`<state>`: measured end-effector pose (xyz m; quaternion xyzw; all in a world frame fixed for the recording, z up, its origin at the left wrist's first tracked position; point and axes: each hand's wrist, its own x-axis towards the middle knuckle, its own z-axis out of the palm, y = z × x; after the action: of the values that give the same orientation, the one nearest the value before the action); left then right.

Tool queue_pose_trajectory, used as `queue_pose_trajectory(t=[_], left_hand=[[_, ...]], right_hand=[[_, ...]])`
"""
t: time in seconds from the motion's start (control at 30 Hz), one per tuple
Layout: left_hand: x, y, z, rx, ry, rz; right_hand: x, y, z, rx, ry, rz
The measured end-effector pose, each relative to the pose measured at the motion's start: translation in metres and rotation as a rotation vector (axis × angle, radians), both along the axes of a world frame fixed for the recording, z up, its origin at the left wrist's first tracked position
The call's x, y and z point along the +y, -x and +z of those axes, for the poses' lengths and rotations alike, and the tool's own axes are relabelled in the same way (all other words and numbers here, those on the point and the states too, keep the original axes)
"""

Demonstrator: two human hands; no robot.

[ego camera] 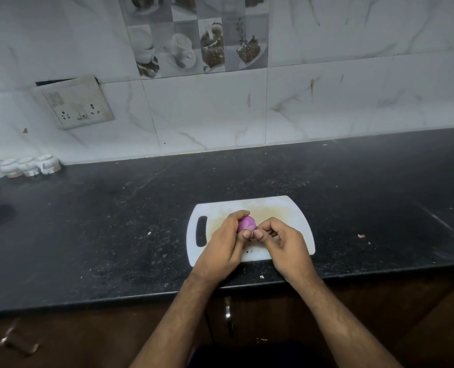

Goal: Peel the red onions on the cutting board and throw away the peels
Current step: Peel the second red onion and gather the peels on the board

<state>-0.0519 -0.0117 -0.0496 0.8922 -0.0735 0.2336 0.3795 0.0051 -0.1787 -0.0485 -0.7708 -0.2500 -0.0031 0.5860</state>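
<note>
A small purple-red onion (pixel 247 223) is held just above the white cutting board (pixel 281 208), over its middle. My left hand (pixel 224 241) wraps around the onion from the left, fingers curled over its top. My right hand (pixel 279 239) meets it from the right, thumb and fingertips pinched at the onion's lower right side. The onion's visible surface looks smooth and glossy. I cannot tell whether a piece of peel is between the right fingers. No other onion shows on the board.
The board has a handle slot (pixel 201 231) at its left end and lies near the front edge of a dark speckled counter (pixel 101 235). Small white cups (pixel 26 166) stand at the far left by the tiled wall. Peel scraps (pixel 361 236) lie right of the board.
</note>
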Motion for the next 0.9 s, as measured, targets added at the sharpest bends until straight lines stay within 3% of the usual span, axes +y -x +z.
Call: queue_pose_trajectory(t=[0.5, 0.7, 0.9], left_hand=[[0.003, -0.006, -0.002, -0.002, 0.065, 0.024], [0.002, -0.007, -0.003, 0.042, 0.118, 0.028], [0.002, -0.007, 0.0, 0.044, 0.069, 0.035]], right_hand=[[0.005, 0.005, -0.005, -0.168, 0.083, -0.057], [0.005, 0.009, 0.001, -0.037, 0.065, -0.053], [0.003, 0.013, 0.001, -0.072, 0.08, -0.059]])
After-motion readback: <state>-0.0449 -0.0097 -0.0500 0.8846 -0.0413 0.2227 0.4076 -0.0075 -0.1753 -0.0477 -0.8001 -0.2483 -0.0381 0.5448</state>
